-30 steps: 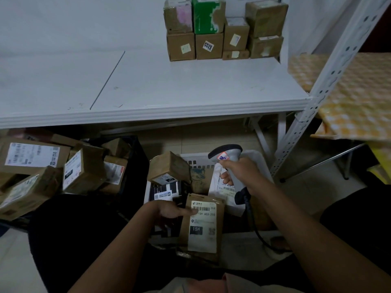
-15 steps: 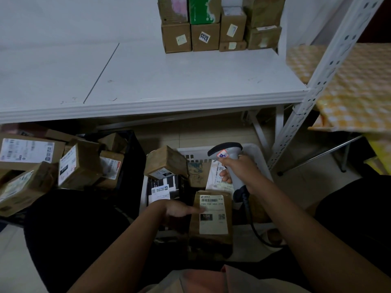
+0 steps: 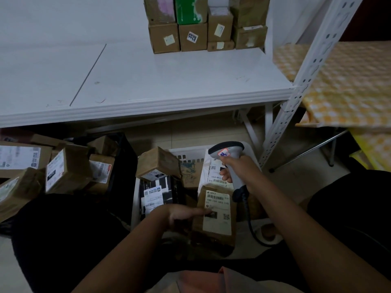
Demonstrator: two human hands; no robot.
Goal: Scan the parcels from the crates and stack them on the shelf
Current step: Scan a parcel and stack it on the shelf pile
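While the labelled parcel (image 3: 215, 214) sits nearest, upright at the front of the white crate (image 3: 249, 149), its position differs from a second ago: then it leaned toward the left hand, now it stands squarer and further right, label facing up.
Judgement: the barcode is presented for scanning; the scan itself looks not yet done.

Left hand (image 3: 179, 213): palm down, forefinger stretched onto the label's left edge, steadying the parcel; the other fingers are curled under in shadow, and whether they hold anything cannot be told.

Right hand (image 3: 239, 172): wrapped round the handle of the scanner (image 3: 228, 157), head raised above the parcel and pointing left, cable trailing down past the wrist.

Behind: further parcels in the white crate, among them a white mailer (image 3: 213, 172) and a tilted brown box (image 3: 158, 163).
Left: black crate (image 3: 124, 161) heaped with cartons.
Far: white shelf (image 3: 148, 85), stacked parcels (image 3: 205, 24) at its back right.
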